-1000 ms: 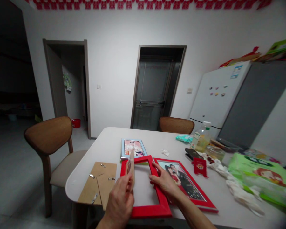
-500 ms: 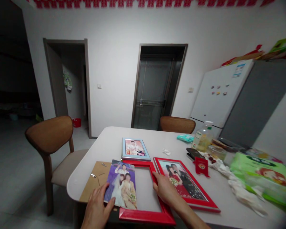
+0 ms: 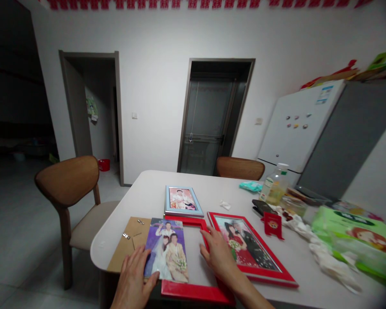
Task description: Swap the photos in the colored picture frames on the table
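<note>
While the left hand (image 3: 133, 274) and right hand (image 3: 221, 254) rest spread, the photo (image 3: 166, 256) seems light and creasable, best held by its edges.

The purple-backed photo (image 3: 169, 253) – tipped on edge a second ago – now faces up over the left side of the red frame (image 3: 196, 292).

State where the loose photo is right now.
In the head view, the loose photo is low, left of centre, touched by the left hand and hiding the left side of the open red frame.
</note>
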Motion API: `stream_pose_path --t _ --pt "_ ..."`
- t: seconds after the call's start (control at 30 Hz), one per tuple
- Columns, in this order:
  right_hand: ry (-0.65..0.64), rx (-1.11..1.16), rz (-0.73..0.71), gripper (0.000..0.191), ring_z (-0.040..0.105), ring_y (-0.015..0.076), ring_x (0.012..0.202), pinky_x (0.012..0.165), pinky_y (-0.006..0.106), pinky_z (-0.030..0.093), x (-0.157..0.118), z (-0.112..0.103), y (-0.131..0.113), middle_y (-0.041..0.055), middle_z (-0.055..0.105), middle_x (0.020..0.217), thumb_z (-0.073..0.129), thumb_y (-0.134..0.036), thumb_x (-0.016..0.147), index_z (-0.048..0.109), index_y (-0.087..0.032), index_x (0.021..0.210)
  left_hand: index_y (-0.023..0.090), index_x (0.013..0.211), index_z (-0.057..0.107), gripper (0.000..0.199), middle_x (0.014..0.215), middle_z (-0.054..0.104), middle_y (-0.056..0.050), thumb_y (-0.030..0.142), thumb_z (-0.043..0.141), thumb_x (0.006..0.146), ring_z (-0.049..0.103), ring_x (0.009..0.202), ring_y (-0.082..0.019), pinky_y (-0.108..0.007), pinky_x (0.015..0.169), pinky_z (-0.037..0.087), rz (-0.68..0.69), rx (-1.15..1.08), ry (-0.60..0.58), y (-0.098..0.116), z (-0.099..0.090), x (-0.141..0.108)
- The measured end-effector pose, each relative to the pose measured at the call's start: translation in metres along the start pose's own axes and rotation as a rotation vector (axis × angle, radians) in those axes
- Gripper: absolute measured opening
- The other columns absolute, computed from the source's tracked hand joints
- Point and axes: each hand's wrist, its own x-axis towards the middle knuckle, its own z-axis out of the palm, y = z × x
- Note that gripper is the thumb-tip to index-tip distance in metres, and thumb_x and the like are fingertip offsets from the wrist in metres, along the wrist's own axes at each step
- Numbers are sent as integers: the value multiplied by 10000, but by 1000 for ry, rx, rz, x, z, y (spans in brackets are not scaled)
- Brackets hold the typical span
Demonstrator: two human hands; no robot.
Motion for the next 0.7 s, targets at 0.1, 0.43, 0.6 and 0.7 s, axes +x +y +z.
stream_pose_path --t 0.1,0.43,0.6,0.7 --pt "-75 273 3 425 549 196 885 795 292 403 -1 7 -19 122 573 1031 417 -256 732 496 -125 1129 168 1133 492 464 1251 436 -128 334 512 700 354 1172 -284 -515 963 251 38 19 1 6 -1 0" --pt "-118 975 235 610 424 86 470 443 180 347 16 27 -69 -55 481 553 436 -99 574 406 -125 1183 166 1207 414 606 1282 391 -124 137 514 610 345 1176 -290 -498 936 323 264 -116 58 29 23 9" --pt "-64 1261 108 578 459 86 534 499 192 393 15 -5 -97 -55 468 605 502 -240 678 334 -158 1225 154 1175 452 501 1217 484 -83 82 350 690 420 1134 -200 -374 966 330 210 -382 200 38 2 27" --pt "-24 1241 142 557 532 122 665 564 228 434 12 -11 -97 11 548 769 503 -347 706 359 -155 1209 148 1131 491 392 1150 546 -76 202 402 754 462 1094 -217 -355 946 352 27 -621 292 43 -18 34"
